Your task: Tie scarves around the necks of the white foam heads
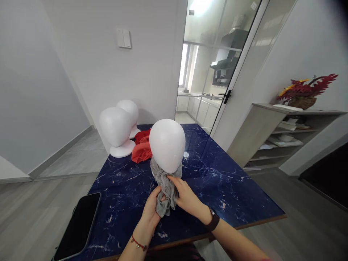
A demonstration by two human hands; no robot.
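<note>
A white foam mannequin head (pixel 167 143) stands upright near the middle of the blue table. Around its neck a grey scarf (pixel 168 186) is wrapped, gathered in a knot-like bunch at the front with its ends hanging down. My left hand (pixel 152 206) is closed on the scarf's lower left part, the thumb on top and some fingers behind the cloth. On the right side of the bunch, my right hand (pixel 187 195) grips the scarf, its index finger reaching just below the head's chin. Parts of the fingers of both hands are hidden by the cloth.
Two more white mannequin heads (pixel 115 127) stand at the back left of the blue marble-patterned table (pixel 214 192). Red cloth (pixel 141 150) lies beside them. A black-screened phone (pixel 78 226) rests at the front left corner. A shelf unit (pixel 272 134) stands on the right, past the table.
</note>
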